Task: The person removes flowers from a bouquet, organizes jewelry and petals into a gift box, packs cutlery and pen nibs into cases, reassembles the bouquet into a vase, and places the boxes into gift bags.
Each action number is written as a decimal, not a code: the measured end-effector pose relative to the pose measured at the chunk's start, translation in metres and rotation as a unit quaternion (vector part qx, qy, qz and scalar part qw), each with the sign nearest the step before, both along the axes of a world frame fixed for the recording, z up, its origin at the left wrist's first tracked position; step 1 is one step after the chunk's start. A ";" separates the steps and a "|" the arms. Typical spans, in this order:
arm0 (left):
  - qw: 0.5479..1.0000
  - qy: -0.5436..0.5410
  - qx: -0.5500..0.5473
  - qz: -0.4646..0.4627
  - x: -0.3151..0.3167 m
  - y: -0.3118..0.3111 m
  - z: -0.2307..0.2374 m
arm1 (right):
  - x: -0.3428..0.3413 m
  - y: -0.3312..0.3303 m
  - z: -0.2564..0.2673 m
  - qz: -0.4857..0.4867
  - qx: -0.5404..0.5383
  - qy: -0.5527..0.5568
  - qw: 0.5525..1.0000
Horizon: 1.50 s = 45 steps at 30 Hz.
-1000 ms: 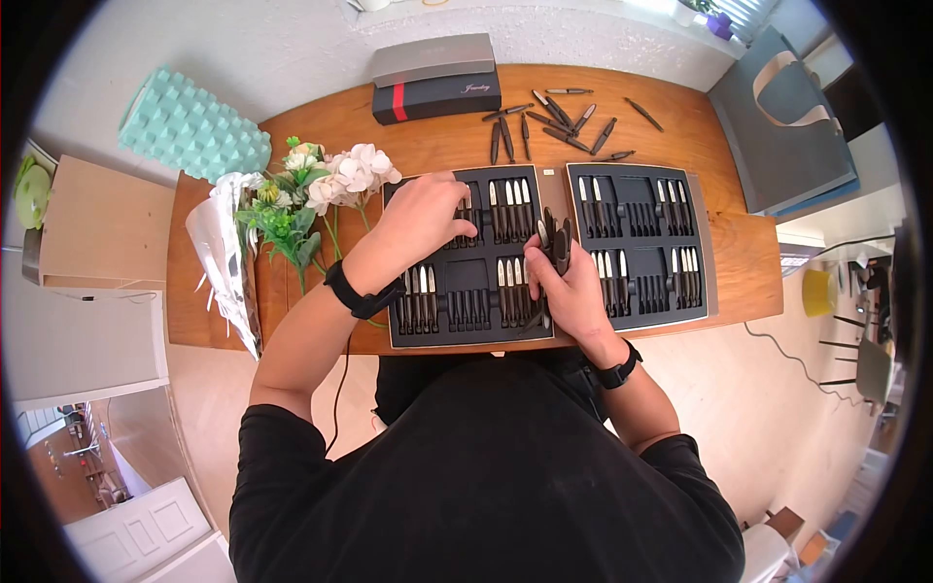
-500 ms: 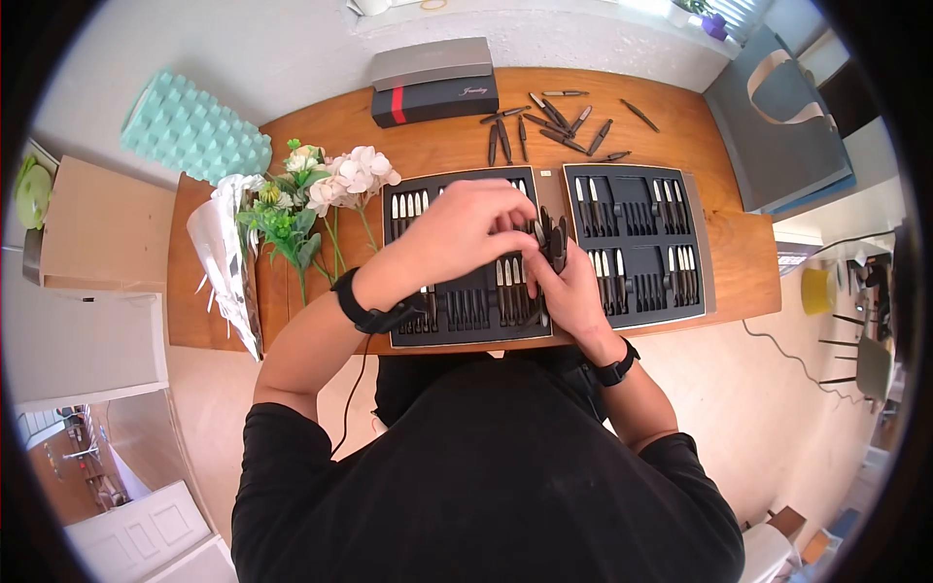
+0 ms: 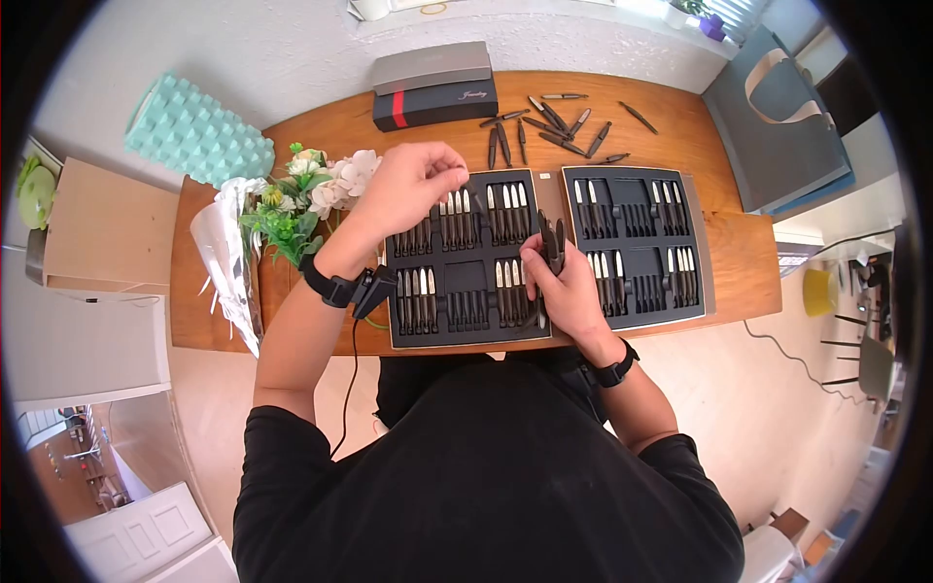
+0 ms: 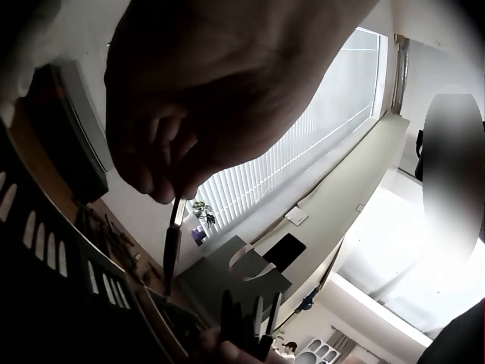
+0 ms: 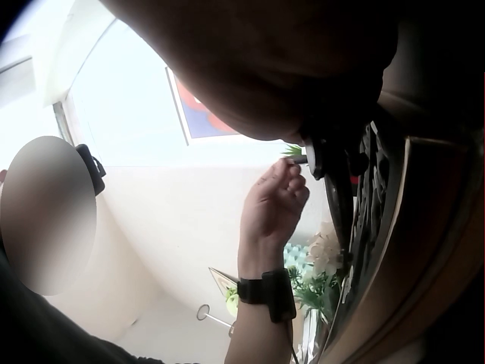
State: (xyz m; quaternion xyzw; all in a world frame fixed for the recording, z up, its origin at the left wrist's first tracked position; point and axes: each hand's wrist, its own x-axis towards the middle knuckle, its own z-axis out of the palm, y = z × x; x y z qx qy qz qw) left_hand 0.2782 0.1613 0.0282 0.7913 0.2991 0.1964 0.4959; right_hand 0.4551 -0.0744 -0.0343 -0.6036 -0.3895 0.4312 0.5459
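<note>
My left hand point(image 3: 416, 183) hovers over the back edge of the left black slotted tray point(image 3: 442, 257). Its thumb and fingertips pinch one slim pen-like piece point(image 4: 173, 246), dark-bodied with a silver end, hanging downward. Between the two trays, my right hand point(image 3: 569, 296) grips a bunch of similar pen-like pieces point(image 3: 552, 241), their ends sticking up past the thumb. Silver-tipped pieces stand in rows in the left tray, several in its upper middle compartment point(image 3: 459, 223). The right tray point(image 3: 637, 257) holds more rows, with bare slots in its middle compartments.
Loose dark pieces point(image 3: 562, 124) lie scattered at the back of the wooden table point(image 3: 734, 243). A black-and-grey box point(image 3: 435, 102) with a red band stands behind the left tray. Flowers point(image 3: 301, 204) and a silver wrap point(image 3: 228, 257) lie left; a grey bag point(image 3: 777, 126) stands right.
My left hand went from the left tray's upper middle compartment to the bunch in my right hand, then back up and left with one pen-like piece. My right hand stays put.
</note>
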 end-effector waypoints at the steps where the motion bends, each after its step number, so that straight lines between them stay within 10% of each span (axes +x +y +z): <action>1: 0.997 0.071 0.016 -0.008 -0.002 0.001 -0.004 | 0.000 0.000 0.000 0.001 -0.001 -0.001 1.000; 45: 0.873 0.299 0.370 -0.106 0.025 -0.038 -0.004 | 0.000 0.002 -0.010 -0.008 0.010 0.024 1.000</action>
